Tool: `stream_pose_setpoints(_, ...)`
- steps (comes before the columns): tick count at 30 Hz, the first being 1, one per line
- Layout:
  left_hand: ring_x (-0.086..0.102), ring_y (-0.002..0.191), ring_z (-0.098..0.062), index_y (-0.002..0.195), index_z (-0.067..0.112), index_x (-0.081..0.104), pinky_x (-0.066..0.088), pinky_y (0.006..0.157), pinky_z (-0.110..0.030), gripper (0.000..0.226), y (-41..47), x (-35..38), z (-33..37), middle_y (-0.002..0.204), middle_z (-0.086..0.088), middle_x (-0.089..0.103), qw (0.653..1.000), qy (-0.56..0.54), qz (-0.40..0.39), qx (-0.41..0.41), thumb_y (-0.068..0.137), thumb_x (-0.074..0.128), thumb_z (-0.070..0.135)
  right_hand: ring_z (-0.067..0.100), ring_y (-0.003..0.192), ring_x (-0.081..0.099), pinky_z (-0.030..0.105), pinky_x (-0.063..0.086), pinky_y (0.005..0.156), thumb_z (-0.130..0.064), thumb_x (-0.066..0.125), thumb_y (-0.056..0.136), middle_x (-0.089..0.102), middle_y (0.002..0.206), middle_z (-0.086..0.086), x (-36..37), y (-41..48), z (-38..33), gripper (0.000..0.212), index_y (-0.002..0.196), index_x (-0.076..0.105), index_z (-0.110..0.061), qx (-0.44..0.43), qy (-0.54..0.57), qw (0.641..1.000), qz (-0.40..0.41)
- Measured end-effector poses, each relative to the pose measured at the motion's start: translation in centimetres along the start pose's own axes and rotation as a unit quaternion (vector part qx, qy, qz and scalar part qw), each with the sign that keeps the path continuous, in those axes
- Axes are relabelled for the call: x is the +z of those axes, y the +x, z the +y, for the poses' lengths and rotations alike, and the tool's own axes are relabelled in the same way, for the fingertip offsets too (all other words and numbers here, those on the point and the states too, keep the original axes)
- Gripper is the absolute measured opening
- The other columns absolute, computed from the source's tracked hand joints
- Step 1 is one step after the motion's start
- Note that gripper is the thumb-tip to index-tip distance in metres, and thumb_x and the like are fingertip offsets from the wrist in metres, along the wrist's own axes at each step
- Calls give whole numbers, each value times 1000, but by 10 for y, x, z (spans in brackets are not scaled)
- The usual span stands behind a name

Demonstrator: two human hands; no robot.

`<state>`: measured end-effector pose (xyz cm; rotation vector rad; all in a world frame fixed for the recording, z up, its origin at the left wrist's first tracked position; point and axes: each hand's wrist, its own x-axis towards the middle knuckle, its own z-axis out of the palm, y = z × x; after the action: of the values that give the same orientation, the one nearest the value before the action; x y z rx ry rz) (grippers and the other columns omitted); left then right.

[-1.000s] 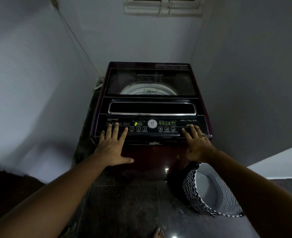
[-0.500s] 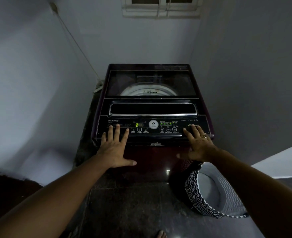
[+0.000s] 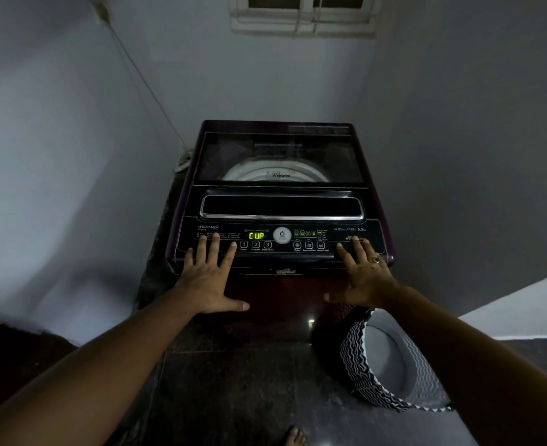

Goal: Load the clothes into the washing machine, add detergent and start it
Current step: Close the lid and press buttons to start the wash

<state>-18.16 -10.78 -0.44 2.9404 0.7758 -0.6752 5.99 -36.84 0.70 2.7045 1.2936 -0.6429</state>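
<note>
Display [image 3: 256, 235] now reads "CUP" in green, was "2" half a sec ago; both hands haven't shifted. Nearest, at 6 o'clock, bare toes [image 3: 293, 437] on the dark floor [image 3: 233, 381]. At 4 o'clock, zigzag-patterned laundry basket [image 3: 356, 358] stands on the floor near the machine's front rt corner, pale inside showing. Left hand [image 3: 206, 281] lies at 9 o'clock of the control panel [image 3: 330, 239], fingers straight & spread on it: grip released, holding nothing. Right hand [image 3: 364, 278] at 3 o'clock of the panel, same flat pose, ring [image 3: 376, 259] on one finger, grip released. Washing machine [image 3: 282, 194] at centre, lid [image 3: 278, 156] down, drum rim visible thru the glass. Window [image 3: 301, 14] at 12 o'clock.
</note>
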Motion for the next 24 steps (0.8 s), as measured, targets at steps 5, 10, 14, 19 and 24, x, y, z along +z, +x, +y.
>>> stream_pose_setpoints(5, -34, 145, -44, 151, 25, -35, -4, 120, -64, 148, -1, -3, -2, 154, -20, -43, 1000, -7, -27, 1, 54, 45, 102, 41, 152, -24, 60, -1, 122, -91, 57, 66, -27, 164, 21, 2, 0, 1, 137, 160, -17, -24, -17, -13, 1000, -1)
stream_pose_setpoints(10, -38, 143, -44, 149, 26, -38, -8, 120, -64, 149, 1, 2, 0, 151, -19, -48, 1000, -13, -21, -7, 51, 43, 104, 43, 150, -26, 58, -3, 122, -90, 58, 66, -29, 162, 23, 4, -1, 1, 141, 159, -22, -21, -21, -35, 999, 1)
stream_pose_setpoints(14, -41, 141, -44, 148, 25, -40, -11, 119, -65, 150, 2, 2, 2, 149, -19, -52, 999, -18, -28, -8, 51, 44, 104, 43, 150, -25, 58, -2, 122, -90, 59, 66, -29, 162, 24, 3, -1, 1, 141, 159, -22, -20, -25, -41, 999, -1)
stream_pose_setpoints(19, -43, 140, -43, 148, 25, -40, -11, 119, -65, 150, 1, 1, 2, 148, -18, -53, 999, -25, -38, -8, 51, 44, 104, 43, 151, -24, 58, -1, 122, -89, 60, 67, -29, 162, 23, 1, -2, 3, 140, 159, -21, -21, -30, -40, 999, -6)
stream_pose_setpoints(24, -44, 139, -42, 147, 25, -41, -12, 119, -64, 150, 0, -2, 2, 147, -18, -53, 999, -25, -43, -11, 51, 44, 104, 44, 150, -25, 58, -2, 122, -89, 59, 67, -30, 161, 24, 3, 0, 4, 141, 158, -23, -21, -31, -47, 998, -5)
